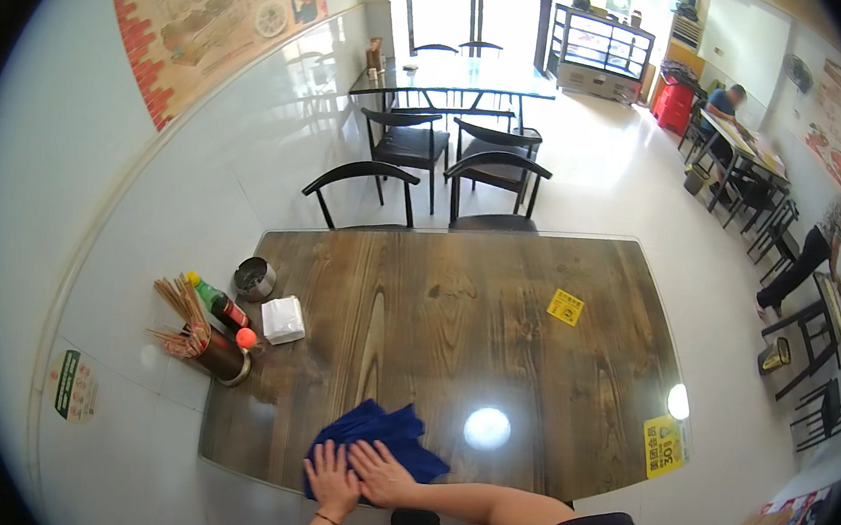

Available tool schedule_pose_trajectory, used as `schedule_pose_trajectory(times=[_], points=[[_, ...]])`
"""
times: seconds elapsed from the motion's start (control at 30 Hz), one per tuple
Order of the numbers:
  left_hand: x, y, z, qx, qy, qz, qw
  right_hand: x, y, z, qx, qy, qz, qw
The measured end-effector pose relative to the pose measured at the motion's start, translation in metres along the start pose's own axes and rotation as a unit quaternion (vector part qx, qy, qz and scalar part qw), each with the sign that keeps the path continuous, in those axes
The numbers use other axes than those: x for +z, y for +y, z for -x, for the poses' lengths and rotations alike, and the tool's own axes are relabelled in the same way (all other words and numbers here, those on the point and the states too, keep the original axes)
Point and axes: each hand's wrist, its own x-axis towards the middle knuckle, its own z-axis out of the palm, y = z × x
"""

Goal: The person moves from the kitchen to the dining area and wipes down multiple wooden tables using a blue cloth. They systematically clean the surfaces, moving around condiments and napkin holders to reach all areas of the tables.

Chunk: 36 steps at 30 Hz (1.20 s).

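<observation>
A dark blue cloth (387, 438) lies bunched on the wood-grain table (477, 307) at its near edge, left of the middle. My left hand (332, 477), with a thin band at the wrist, rests flat on the cloth with its fingers spread. Beside it, my right hand (382, 473) presses on the same cloth, fingers stretched out toward the upper left. The two hands nearly touch, and neither is wrapped round the cloth.
Along the left edge stand a chopstick holder (222, 357), sauce bottles (229, 312), a metal pot (255, 279) and a white napkin stack (282, 320). Yellow stickers (566, 307) mark the tabletop. Black chairs (497, 181) stand beyond; two people are at tables far right.
</observation>
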Motion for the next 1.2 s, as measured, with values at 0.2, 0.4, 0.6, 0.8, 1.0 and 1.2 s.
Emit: schedule_pose_trajectory(times=[0.2,0.4,0.6,0.8,1.0,1.2], points=[[-0.030,-0.112,-0.006,-0.050,-0.017,-0.010,0.999,0.029,-0.047,-0.093,-0.090,-0.043,-0.043,0.994],[-0.024,-0.066,-0.018,-0.186,-0.023,-0.027,0.982,0.016,-0.029,-0.079,-0.083,-0.066,-0.026,0.994],[0.027,0.096,-0.079,-0.089,-0.027,-0.029,0.995,-0.052,0.101,0.025,0.040,-0.021,-0.003,0.999],[0.109,0.331,-0.151,0.147,0.018,-0.008,0.989,-0.126,0.255,0.193,0.255,0.041,0.055,0.964],[0.137,0.527,-0.117,0.265,-0.036,0.006,0.964,-0.169,0.315,0.368,0.343,0.174,0.050,0.922],[0.137,0.582,-0.074,0.312,-0.092,0.031,0.945,-0.167,0.306,0.429,0.400,0.302,-0.033,0.865]])
